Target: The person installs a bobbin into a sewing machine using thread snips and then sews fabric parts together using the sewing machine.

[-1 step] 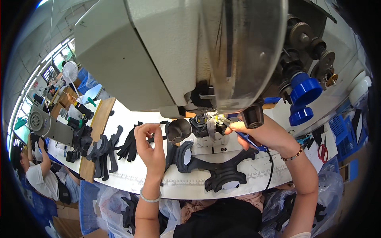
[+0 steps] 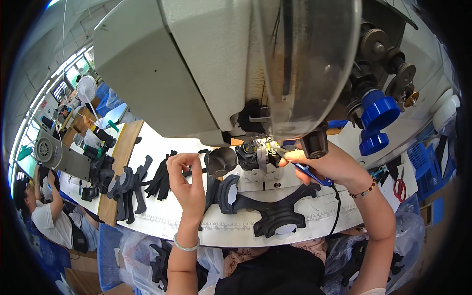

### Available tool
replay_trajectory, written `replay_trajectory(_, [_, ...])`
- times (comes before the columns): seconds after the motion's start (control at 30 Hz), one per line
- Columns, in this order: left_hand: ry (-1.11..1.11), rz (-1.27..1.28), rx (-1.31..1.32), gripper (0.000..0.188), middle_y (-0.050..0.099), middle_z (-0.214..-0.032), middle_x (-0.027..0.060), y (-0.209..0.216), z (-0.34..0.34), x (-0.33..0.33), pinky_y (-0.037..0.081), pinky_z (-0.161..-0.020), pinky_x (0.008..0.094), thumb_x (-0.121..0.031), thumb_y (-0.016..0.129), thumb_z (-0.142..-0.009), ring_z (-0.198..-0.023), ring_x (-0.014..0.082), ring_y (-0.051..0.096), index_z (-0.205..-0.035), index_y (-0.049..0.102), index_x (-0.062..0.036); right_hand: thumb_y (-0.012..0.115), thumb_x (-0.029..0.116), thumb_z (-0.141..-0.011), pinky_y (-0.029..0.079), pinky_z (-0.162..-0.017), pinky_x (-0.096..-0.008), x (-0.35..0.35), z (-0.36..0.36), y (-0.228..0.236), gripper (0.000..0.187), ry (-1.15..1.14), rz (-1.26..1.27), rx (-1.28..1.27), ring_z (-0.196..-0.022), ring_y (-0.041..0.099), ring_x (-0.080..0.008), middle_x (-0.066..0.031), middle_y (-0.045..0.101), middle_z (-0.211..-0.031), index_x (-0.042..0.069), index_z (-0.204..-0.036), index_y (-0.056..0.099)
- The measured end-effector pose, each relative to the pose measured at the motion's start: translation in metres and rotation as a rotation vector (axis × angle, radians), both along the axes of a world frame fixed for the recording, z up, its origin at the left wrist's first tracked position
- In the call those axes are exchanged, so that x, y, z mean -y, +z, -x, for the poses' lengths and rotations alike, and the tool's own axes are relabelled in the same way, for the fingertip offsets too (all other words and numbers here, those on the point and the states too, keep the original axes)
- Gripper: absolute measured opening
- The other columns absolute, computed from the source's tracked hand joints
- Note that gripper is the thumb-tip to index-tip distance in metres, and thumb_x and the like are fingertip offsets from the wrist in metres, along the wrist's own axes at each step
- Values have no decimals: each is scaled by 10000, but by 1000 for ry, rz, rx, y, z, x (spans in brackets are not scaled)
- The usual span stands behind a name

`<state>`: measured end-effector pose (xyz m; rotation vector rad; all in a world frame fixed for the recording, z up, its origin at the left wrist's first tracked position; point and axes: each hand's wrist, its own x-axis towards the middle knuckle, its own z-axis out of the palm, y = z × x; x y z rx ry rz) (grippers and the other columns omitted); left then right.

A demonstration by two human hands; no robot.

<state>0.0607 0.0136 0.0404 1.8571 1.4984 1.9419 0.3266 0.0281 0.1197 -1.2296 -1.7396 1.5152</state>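
Note:
My left hand (image 2: 187, 184) is raised left of the sewing machine's needle area, thumb and fingertips pinched on a thin black strap (image 2: 187, 173). Beside it is a dark, hollow cup-shaped machine part (image 2: 222, 161). My right hand (image 2: 322, 164) grips blue-handled thread snips (image 2: 312, 175) trailing a black cord; their metal tips point into the needle area (image 2: 265, 155). The machine's housing partly hides that spot. In front of the machine lies a black padded piece (image 2: 260, 202) with branching arms and pale oval patches, its left end close to my left wrist.
The sewing machine head (image 2: 206, 64) looms over the white table (image 2: 162, 216). Black straps (image 2: 160, 182) and stacked black pieces (image 2: 130, 189) lie at the left. Red-handled scissors (image 2: 399, 189) and a blue basket (image 2: 427, 167) are at the right. Another person (image 2: 54, 216) works at the far left.

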Motion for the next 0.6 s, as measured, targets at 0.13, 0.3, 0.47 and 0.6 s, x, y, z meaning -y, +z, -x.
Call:
replay_trajectory(0.13, [-8, -16, -11, 80, 514, -831, 39, -4, -1, 0, 350, -670, 259, 5, 597, -822, -758, 142, 440, -886, 565, -29, 536, 282, -912, 248, -374, -194, -6, -1, -4, 295, -6, 14, -18, -377, 383, -22, 20, 520, -482, 21, -943, 670])
replay_trajectory(0.3, [-40, 8, -71, 68, 489, -852, 18, -5, 3, 2, 336, -689, 213, 20, 569, -849, -760, 90, 426, -905, 554, -14, 531, 283, -918, 284, -412, -182, -1, 3, -4, 302, -10, -65, 36, -420, 416, -14, 31, 517, -498, 17, -939, 671])
replay_trajectory(0.47, [-51, 33, -31, 84, 552, -842, 56, -8, 5, 0, 375, -650, 260, 21, 597, -815, -759, 147, 491, -883, 577, -24, 469, 141, -938, 332, -477, -175, -1, -1, -19, 178, 22, -48, -20, -526, 473, -15, 22, 531, -580, 33, -984, 603])
replay_trajectory(0.6, [-76, 32, -35, 88, 554, -840, 60, -10, 4, 0, 391, -635, 256, 29, 594, -816, -752, 148, 502, -886, 580, -21, 446, 151, -955, 364, -508, -182, 1, 0, -27, 187, 19, -123, -25, -544, 482, -27, 21, 528, -620, 40, -1022, 582])
